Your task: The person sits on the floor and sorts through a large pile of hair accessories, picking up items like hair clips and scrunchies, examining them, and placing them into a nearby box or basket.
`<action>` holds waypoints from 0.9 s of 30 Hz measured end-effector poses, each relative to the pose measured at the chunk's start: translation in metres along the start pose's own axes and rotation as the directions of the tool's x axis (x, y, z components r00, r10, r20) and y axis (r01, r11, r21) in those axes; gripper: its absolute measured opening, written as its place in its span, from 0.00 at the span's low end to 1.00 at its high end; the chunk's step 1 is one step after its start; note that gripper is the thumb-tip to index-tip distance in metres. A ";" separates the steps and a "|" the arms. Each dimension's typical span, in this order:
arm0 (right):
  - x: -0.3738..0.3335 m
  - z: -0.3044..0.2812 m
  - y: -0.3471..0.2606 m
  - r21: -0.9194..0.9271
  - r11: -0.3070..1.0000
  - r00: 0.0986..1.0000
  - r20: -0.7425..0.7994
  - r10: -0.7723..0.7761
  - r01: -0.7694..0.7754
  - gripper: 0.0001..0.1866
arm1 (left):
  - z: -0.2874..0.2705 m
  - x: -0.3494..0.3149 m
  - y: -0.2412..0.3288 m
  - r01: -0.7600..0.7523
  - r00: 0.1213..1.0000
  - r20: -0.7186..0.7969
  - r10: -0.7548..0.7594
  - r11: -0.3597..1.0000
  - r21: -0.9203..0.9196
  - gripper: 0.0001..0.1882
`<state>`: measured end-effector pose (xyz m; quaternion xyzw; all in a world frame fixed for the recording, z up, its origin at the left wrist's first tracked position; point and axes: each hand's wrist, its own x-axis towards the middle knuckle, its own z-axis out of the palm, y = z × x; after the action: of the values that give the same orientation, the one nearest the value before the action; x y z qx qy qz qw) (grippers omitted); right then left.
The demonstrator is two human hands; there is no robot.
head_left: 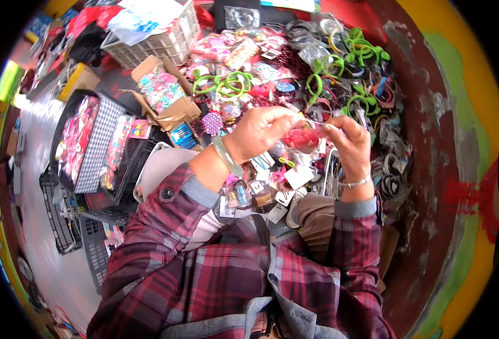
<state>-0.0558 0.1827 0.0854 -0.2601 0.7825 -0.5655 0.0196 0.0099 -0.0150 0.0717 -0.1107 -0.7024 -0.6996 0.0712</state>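
My left hand, with a pale green bangle at its wrist, pinches the upper left of a small red bundle. The bundle looks netted or wrapped in clear plastic; its exact kind I cannot make out. At its upper right edge, the thumb and fingertips of my right hand are pinched together. Both hands hold it up over a heap of small accessories. Just below lie a white card, a pink star-shaped piece and several small carded packets. Green headbands lie beyond my left hand.
A cardboard box of colourful packets stands left of the heap, with a pale plastic crate behind it. Farther left is a checked-lined bin of pink packets beside black baskets. A worn dark red wall curves along the right.
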 end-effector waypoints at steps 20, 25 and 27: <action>-0.007 0.018 -0.026 -0.305 0.893 0.941 0.184 -0.285 0.330 0.07 | -0.014 0.001 -0.026 -0.345 0.935 0.265 0.237 0.785 0.514 0.07; -0.007 0.011 -0.019 -0.234 0.937 0.962 0.141 -0.232 0.260 0.06 | -0.025 -0.005 -0.020 -0.247 0.962 0.223 0.156 0.844 0.476 0.08; -0.009 0.013 -0.022 -0.191 0.966 0.979 0.138 -0.148 0.173 0.07 | -0.029 -0.009 -0.015 -0.210 0.970 0.212 0.122 0.860 0.465 0.08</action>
<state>-0.0354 0.1703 0.0982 -0.3575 0.8094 -0.4659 -0.0047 0.0126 -0.0439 0.0549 -0.2106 -0.8463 -0.4801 0.0947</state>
